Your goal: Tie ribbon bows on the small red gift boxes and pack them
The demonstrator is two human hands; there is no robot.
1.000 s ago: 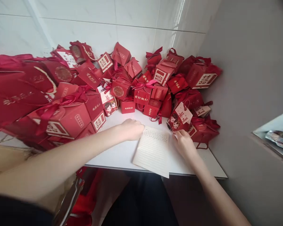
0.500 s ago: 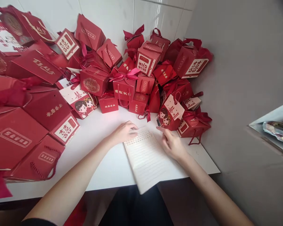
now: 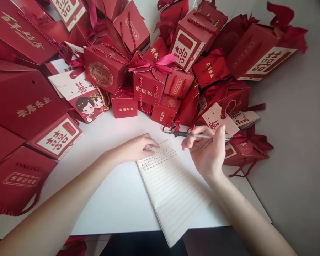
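Observation:
A lined notebook (image 3: 173, 188) lies slanted on the white table, its lower corner jutting past the front edge. Several rows of small handwriting cover its upper lines. My left hand (image 3: 138, 147) rests at the page's top left, fingers loosely bent and apart, holding nothing. To the right of the page, my right hand (image 3: 209, 153) is raised with a pen (image 3: 180, 133) held across its fingers. The pen is nearly level, its tip pointing left and away from the paper. The thumb points up, and part of the barrel passes behind it.
Red gift boxes with cords and ribbons crowd the back of the white table (image 3: 109, 199). Large red boxes (image 3: 18, 103) stand at the left, and a beribboned box (image 3: 245, 149) is just beyond my right hand. A grey wall (image 3: 298, 142) borders the right side.
My right hand has lifted and turned, bringing the pen level across the fingers. My left hand stays on the page. The view has moved closer to the table.

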